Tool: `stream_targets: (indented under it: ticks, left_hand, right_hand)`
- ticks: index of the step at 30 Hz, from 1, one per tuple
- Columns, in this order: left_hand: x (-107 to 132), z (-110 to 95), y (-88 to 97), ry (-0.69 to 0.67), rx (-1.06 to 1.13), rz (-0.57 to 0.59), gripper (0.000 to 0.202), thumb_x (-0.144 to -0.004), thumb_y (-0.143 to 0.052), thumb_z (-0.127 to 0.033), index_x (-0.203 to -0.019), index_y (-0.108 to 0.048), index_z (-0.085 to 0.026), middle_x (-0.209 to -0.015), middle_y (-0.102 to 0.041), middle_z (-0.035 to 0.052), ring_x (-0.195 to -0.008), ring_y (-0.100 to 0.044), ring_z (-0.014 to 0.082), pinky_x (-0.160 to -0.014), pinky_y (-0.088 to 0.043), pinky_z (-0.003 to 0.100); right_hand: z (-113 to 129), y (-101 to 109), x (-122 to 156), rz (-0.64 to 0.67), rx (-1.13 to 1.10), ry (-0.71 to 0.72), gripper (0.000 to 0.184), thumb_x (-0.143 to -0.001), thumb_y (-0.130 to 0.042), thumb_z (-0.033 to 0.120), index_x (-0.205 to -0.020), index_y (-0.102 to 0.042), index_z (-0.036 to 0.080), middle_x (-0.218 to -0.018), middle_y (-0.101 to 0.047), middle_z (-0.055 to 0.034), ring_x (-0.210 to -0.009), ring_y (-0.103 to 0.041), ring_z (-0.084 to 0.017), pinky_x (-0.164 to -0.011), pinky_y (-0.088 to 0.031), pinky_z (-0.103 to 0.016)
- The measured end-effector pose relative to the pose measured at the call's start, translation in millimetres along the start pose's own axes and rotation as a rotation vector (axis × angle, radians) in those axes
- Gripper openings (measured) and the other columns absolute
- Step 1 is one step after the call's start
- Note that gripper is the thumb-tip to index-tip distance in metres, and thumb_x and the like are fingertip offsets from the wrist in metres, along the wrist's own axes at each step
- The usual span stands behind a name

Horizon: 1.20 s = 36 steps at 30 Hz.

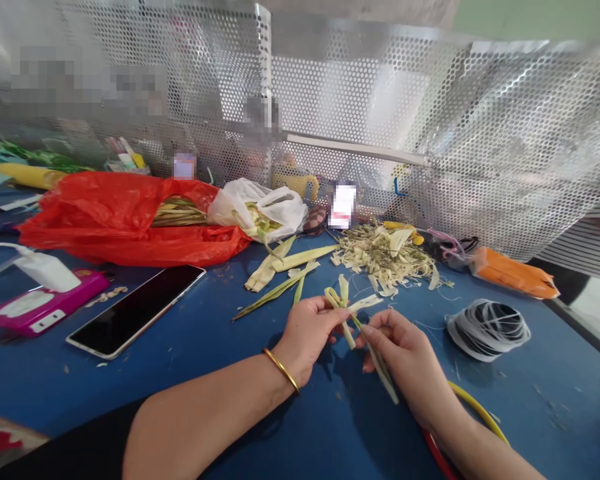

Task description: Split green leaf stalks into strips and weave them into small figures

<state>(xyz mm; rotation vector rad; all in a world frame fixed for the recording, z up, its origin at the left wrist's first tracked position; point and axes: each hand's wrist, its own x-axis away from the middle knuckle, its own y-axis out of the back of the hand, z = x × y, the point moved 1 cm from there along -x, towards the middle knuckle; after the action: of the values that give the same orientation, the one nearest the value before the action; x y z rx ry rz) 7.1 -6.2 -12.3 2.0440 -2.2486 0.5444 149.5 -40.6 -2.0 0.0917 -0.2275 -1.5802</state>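
Observation:
Between my two hands is a small bundle of pale green leaf strips [345, 293], folded into loops with several ends sticking out. My left hand [314, 327], with a gold bangle at the wrist, pinches the bundle where the strips cross. A longer strip end [384, 377] hangs down from my right hand [400, 347], whose thumb and fingers are closed on it. Just beyond the hands lie loose flat husk-like leaves [285, 267] on the blue table [190, 407]. A heap of dry leaf scraps [387, 257] is behind my right hand.
A spool of white thread [489, 330] stands to the right, near an orange packet [515, 273]. At left are a dark phone [139, 310], a magenta power strip [50, 303] and a red plastic bag [105, 220] holding leaves. A white bag [280, 207] and perforated metal screen [340, 100] are behind.

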Motion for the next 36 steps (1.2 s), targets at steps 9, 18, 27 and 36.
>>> stream_targets:
  ticks: [9, 18, 27, 36]
  left_hand:
    - [4, -10, -2.3, 0.018, -0.004, -0.001, 0.015, -0.065, -0.070, -0.017, -0.075, -0.060, -0.016, -0.056, -0.062, -0.0027, -0.046, -0.050, 0.0080, -0.044, -0.033, 0.019]
    - [11, -3, -10.3, -0.022, -0.087, 0.231, 0.011, -0.061, -0.069, -0.015, -0.069, -0.062, -0.014, -0.061, -0.066, 0.0018, -0.053, -0.056, 0.0112, -0.051, -0.045, 0.022]
    - [14, -8, -9.7, 0.047, -0.058, 0.269, 0.009, -0.068, -0.066, -0.019, -0.072, -0.061, -0.013, -0.066, -0.069, 0.0048, -0.051, -0.058, 0.0101, -0.050, -0.043, 0.020]
    - [14, -1, -11.8, 0.011, -0.081, 0.206, 0.013, -0.064, -0.071, -0.010, -0.074, -0.062, -0.011, -0.059, -0.060, -0.0027, -0.052, -0.053, 0.0073, -0.052, -0.042, 0.018]
  right_hand:
    - [8, 8, 10, 0.175, 0.506, 0.537, 0.022, -0.093, -0.044, 0.021, -0.106, -0.063, 0.022, -0.086, -0.070, -0.0025, -0.077, -0.067, -0.014, -0.068, -0.051, -0.022]
    - [21, 19, 11, -0.227, 0.939, 0.931, 0.019, -0.089, -0.046, 0.015, -0.090, -0.064, 0.022, -0.095, -0.067, -0.0077, -0.086, -0.063, -0.021, -0.076, -0.046, -0.034]
    - [7, 20, -4, -0.149, 0.991, 0.568, 0.024, -0.096, -0.036, 0.030, -0.075, -0.044, 0.024, -0.057, -0.057, 0.0007, -0.057, -0.055, -0.019, -0.053, -0.036, -0.027]
    - [-6, 15, -5, -0.092, 0.809, 0.322, 0.029, -0.093, -0.038, 0.042, -0.072, -0.041, 0.024, -0.057, -0.053, 0.0025, -0.051, -0.045, -0.015, -0.050, -0.028, -0.025]
